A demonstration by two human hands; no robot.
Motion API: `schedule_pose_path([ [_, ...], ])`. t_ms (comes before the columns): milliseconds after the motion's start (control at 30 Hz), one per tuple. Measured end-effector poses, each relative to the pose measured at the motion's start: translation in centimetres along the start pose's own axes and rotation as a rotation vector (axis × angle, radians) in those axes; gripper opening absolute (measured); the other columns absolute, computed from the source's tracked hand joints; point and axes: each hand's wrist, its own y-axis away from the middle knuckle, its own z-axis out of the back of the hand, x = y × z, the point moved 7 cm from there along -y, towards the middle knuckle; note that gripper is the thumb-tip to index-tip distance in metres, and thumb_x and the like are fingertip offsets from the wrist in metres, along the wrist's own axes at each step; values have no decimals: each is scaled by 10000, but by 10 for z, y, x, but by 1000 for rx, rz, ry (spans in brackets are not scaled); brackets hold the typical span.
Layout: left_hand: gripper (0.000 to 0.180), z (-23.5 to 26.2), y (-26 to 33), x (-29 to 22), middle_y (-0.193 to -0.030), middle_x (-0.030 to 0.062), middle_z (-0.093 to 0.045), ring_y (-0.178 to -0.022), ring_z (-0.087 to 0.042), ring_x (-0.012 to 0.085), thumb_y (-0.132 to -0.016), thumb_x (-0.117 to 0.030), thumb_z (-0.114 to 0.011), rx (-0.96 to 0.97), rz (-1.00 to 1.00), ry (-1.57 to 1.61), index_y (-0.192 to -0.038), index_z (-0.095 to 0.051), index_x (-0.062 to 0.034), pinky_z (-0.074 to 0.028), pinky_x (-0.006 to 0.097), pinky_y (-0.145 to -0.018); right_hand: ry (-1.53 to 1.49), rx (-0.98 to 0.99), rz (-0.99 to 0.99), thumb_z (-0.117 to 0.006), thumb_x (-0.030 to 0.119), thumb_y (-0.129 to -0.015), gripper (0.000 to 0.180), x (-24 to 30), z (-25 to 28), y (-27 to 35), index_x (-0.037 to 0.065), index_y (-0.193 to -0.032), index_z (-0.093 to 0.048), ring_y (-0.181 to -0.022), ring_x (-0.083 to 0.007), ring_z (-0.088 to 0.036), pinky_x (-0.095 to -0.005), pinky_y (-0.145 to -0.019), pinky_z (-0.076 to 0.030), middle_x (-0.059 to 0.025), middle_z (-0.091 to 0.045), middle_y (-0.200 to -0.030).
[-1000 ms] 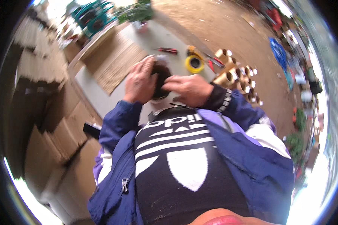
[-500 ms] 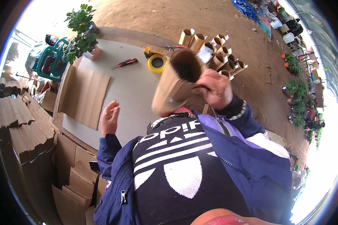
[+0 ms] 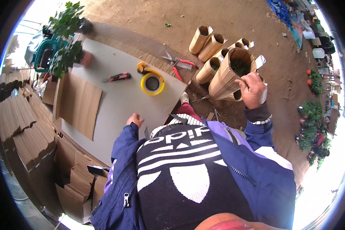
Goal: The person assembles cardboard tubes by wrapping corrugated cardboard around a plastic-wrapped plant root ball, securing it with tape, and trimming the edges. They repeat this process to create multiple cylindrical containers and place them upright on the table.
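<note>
My right hand (image 3: 252, 89) grips the rim of a cardboard-wrapped plant roll (image 3: 230, 73) with green leaves inside, holding it tilted over several similar rolls (image 3: 207, 42) on the dirt ground. My left hand (image 3: 134, 120) rests with curled fingers, holding nothing, on the near edge of a grey board (image 3: 115, 103). On the board lie a yellow tape roll (image 3: 152, 83) and a red-handled cutter (image 3: 117, 77). Red-handled scissors (image 3: 177, 63) lie just past the board's far right edge.
A sheet of corrugated cardboard (image 3: 80, 103) lies on the board's left part. Stacks of cut cardboard (image 3: 23, 122) fill the left side. Potted plants (image 3: 67, 38) stand at the far left, more plants (image 3: 312, 122) at the right.
Both hands held the roll in front of me before. My right hand has since carried it right, over the other rolls; my left hand let go and dropped to the board.
</note>
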Motion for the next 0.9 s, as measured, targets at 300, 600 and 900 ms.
schedule_pose_path([
  [300, 956, -11, -20, -20, -1277, 254, -629, -1192, -621, 384, -579, -496, -936, 306, 390, -175, -1266, -534, 32, -516, 430, -1001, -99, 157, -80, -812, 191, -786, 222, -171, -163, -62, 76, -799, -623, -746, -328, -625, -431, -628, -499, -93, -583, -818],
  [600, 933, 1, -9, -47, -1331, 256, -586, -1241, -584, 382, -643, -476, -916, 303, 581, -181, -1300, -507, 44, -491, 425, -1046, -46, 552, -446, -750, 333, -857, 223, -321, -442, -68, 118, -887, -701, -953, -352, -657, -471, -828, -529, -109, -650, -972],
  [900, 880, 5, -3, -55, -1353, 247, -567, -1279, -551, 379, -687, -429, -901, 287, 638, -140, -1318, -490, 25, -477, 437, -1058, 168, 819, -595, -692, 262, -916, 199, -353, -534, 1, 112, -1042, -730, -1096, -368, -654, -475, -914, -537, -166, -650, -1167],
])
